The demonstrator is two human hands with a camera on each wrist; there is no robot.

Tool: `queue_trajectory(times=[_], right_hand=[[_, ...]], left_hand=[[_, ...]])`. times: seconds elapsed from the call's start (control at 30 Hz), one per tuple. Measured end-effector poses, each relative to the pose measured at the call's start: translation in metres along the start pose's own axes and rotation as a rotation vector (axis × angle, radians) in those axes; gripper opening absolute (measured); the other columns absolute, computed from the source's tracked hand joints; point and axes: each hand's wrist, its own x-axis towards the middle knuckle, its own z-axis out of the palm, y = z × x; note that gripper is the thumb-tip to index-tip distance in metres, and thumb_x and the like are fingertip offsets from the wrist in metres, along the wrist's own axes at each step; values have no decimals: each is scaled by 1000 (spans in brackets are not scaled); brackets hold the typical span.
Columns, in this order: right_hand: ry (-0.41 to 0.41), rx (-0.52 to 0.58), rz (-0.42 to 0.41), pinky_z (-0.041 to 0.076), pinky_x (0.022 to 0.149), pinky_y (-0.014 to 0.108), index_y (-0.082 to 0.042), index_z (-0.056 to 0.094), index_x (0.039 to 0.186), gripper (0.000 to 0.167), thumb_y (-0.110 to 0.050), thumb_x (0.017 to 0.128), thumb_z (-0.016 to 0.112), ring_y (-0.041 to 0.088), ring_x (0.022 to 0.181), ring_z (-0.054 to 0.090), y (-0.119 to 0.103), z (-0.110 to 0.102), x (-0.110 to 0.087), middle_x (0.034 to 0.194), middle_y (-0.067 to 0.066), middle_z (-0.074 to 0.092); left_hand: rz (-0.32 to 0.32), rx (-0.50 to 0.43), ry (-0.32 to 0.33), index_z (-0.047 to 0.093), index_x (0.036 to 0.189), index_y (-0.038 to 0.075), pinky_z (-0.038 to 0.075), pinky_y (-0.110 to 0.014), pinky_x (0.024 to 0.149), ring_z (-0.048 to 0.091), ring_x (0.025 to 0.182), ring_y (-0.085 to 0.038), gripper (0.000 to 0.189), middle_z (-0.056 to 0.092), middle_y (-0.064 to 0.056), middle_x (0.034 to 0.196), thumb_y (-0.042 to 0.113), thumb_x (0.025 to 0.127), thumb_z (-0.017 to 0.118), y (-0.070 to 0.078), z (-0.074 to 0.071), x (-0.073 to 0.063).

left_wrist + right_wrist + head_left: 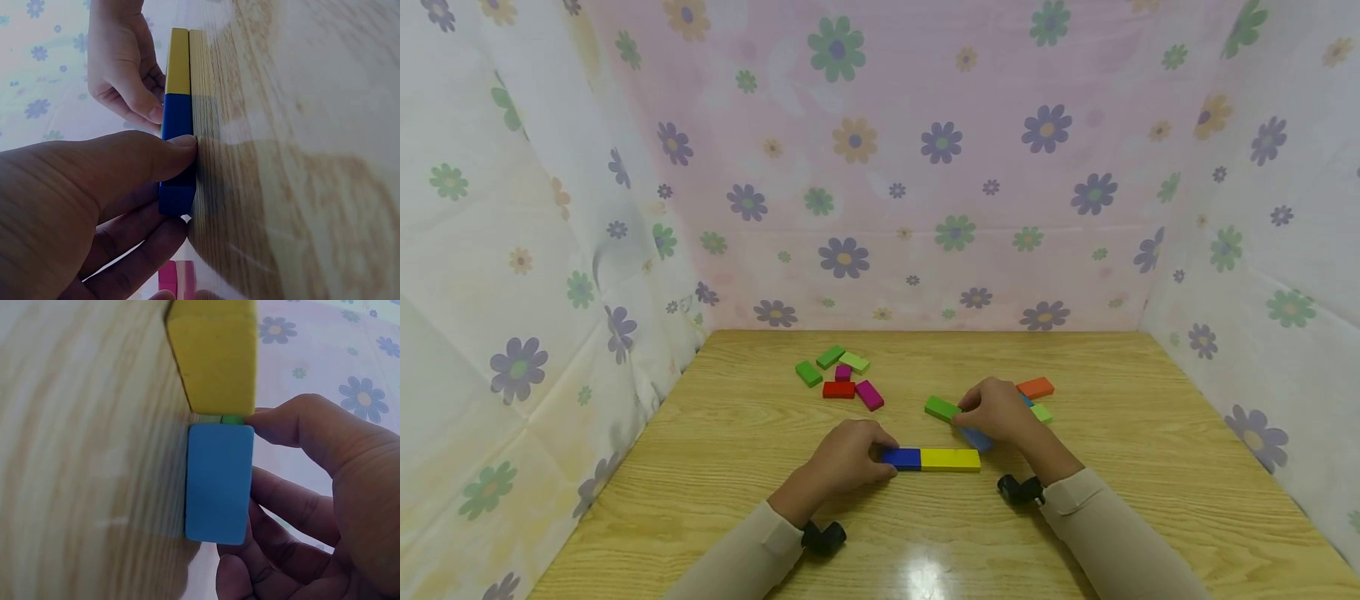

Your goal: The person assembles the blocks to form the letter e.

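My left hand holds a dark blue block at its left end, thumb on the near side and fingers around the far side. A longer yellow block lies end to end with it on the table. My right hand grips a light blue block, just behind the yellow block's right end. In the head view the hand partly covers this block. A green block lies just left of the right thumb, its right end by the fingertips.
Several green, red and magenta blocks lie loose at the back left of the wooden table. Behind my right hand are an orange block and a light green block, with another blue one partly hidden. Flowered cloth surrounds the table.
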Motion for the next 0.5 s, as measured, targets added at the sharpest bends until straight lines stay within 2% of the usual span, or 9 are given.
queue_trajectory(times=[0.5], right_hand=[[-16, 13, 3, 59, 71, 34, -13, 81, 102, 25, -32, 86, 84, 14, 84, 69, 1, 0, 0, 100, 1, 77]], left_hand=[[6, 6, 1, 80, 116, 24, 54, -37, 95, 64, 102, -8, 35, 75, 14, 109, 36, 84, 87, 0, 0, 0]])
